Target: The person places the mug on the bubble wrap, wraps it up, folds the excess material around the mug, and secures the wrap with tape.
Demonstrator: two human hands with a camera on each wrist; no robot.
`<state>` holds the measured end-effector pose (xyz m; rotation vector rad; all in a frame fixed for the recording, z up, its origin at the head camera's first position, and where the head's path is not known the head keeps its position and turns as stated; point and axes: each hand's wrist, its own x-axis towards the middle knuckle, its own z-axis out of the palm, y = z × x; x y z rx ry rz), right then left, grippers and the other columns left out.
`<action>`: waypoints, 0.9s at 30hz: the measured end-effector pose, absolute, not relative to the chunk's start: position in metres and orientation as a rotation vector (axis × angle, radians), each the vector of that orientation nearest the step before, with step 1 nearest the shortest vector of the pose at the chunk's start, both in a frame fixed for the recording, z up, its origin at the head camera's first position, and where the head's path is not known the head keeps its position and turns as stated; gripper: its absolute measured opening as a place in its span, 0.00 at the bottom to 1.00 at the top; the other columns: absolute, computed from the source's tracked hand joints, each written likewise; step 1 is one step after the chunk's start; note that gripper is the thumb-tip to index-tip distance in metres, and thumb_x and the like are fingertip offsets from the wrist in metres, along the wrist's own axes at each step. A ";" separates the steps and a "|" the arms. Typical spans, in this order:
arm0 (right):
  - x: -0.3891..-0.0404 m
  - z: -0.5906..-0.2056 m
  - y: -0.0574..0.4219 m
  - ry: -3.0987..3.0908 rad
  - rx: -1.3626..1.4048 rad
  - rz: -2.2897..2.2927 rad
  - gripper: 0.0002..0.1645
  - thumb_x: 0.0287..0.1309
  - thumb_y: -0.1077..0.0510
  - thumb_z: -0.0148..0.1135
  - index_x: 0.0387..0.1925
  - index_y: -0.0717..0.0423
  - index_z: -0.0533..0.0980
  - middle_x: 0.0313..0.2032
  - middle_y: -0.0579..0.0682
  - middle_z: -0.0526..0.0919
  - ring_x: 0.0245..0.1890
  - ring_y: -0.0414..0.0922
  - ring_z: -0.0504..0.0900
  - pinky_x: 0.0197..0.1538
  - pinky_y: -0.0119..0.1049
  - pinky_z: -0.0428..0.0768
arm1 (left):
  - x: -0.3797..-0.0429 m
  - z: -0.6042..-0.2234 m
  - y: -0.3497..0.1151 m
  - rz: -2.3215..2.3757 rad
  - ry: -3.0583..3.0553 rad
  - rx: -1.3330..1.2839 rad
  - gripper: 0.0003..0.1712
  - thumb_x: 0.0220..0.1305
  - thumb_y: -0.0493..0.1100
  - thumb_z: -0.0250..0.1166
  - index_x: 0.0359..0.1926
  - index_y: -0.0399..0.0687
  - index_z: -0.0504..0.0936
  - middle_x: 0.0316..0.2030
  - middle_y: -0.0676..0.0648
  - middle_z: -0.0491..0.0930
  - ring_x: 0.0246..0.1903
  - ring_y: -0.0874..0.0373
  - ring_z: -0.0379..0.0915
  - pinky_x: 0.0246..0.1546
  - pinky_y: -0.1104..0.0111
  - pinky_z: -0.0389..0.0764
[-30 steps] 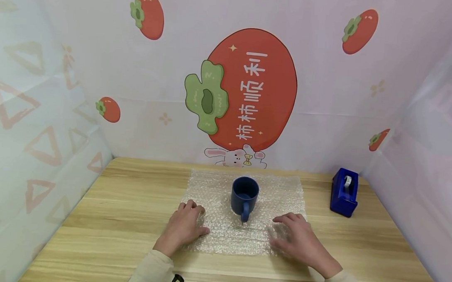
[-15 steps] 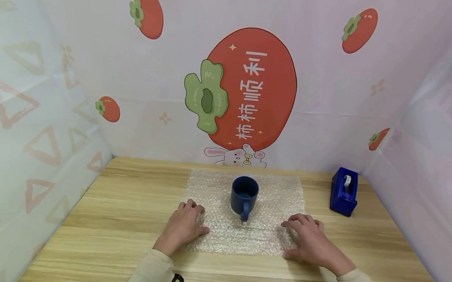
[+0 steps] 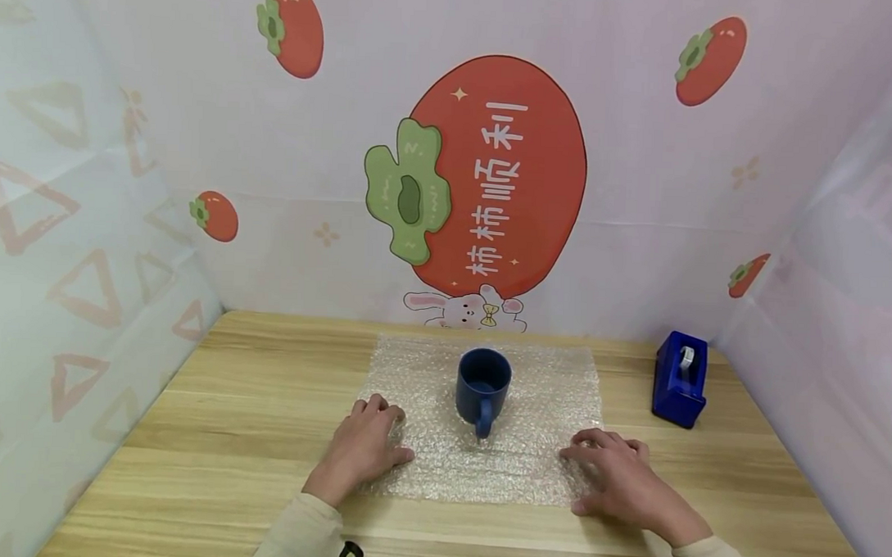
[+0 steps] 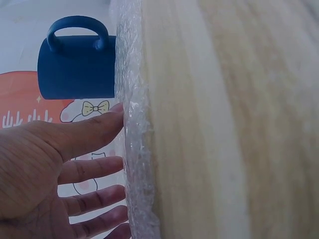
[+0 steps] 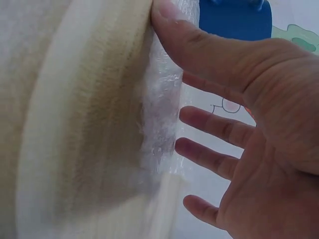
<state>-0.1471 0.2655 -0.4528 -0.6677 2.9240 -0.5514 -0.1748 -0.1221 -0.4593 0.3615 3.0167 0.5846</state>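
Note:
A dark blue mug (image 3: 479,394) stands upright on a sheet of bubble wrap (image 3: 476,476), its handle toward the person. The left hand (image 3: 362,448) rests its fingertips on the sheet's left edge; in the left wrist view its spread fingers (image 4: 94,169) meet the plastic. At the sheet's right edge, the right hand (image 3: 623,481) has its fingers spread, fingertips right at the bubble wrap. The right wrist view has its thumb (image 5: 199,45) over the plastic's near edge, with part of the mug (image 5: 237,20) behind. Neither hand holds anything.
A blue tape dispenser (image 3: 680,381) with a small white roll stands at the back right of the wooden table (image 3: 265,387). Printed cloth walls (image 3: 292,257) with red persimmons enclose the table at the back and sides.
The right hand has moved right and slightly toward the person, from over the bubble wrap to its right edge. The left hand, mug and tape dispenser have stayed in place.

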 end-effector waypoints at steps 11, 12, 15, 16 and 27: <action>-0.143 -0.455 0.266 3.026 -0.752 -0.514 0.25 0.50 0.56 0.79 0.53 0.42 0.85 0.55 0.48 0.82 0.57 0.55 0.78 0.50 0.63 0.62 | -0.174 -0.458 -0.122 0.615 3.026 0.364 0.30 0.52 0.53 0.80 0.51 0.43 0.84 0.48 0.42 0.75 0.49 0.43 0.70 0.45 0.49 0.77; -0.142 -0.455 0.265 3.040 -0.765 -0.504 0.25 0.50 0.59 0.78 0.53 0.43 0.85 0.54 0.49 0.82 0.56 0.55 0.78 0.49 0.61 0.63 | -0.174 -0.458 -0.122 0.616 3.026 0.363 0.30 0.52 0.53 0.80 0.51 0.43 0.84 0.48 0.42 0.75 0.49 0.43 0.70 0.45 0.49 0.77; -0.141 -0.454 0.265 3.086 -0.790 -0.463 0.28 0.48 0.68 0.75 0.52 0.46 0.85 0.53 0.49 0.83 0.54 0.54 0.80 0.47 0.57 0.66 | -0.174 -0.458 -0.122 0.616 3.027 0.362 0.30 0.52 0.53 0.80 0.51 0.43 0.84 0.48 0.42 0.75 0.48 0.43 0.70 0.45 0.48 0.77; -0.141 -0.453 0.265 3.096 -0.793 -0.459 0.29 0.46 0.70 0.74 0.52 0.47 0.85 0.53 0.49 0.83 0.54 0.54 0.80 0.46 0.55 0.67 | -0.174 -0.458 -0.122 0.615 3.027 0.362 0.30 0.51 0.53 0.80 0.51 0.43 0.84 0.48 0.42 0.75 0.49 0.43 0.70 0.45 0.48 0.77; -0.143 -0.448 0.274 3.199 -0.972 -0.550 0.34 0.38 0.81 0.63 0.47 0.52 0.83 0.46 0.47 0.85 0.47 0.48 0.83 0.46 0.47 0.83 | -0.173 -0.457 -0.122 0.612 3.030 0.366 0.30 0.51 0.53 0.80 0.51 0.42 0.84 0.48 0.42 0.75 0.48 0.44 0.69 0.45 0.49 0.77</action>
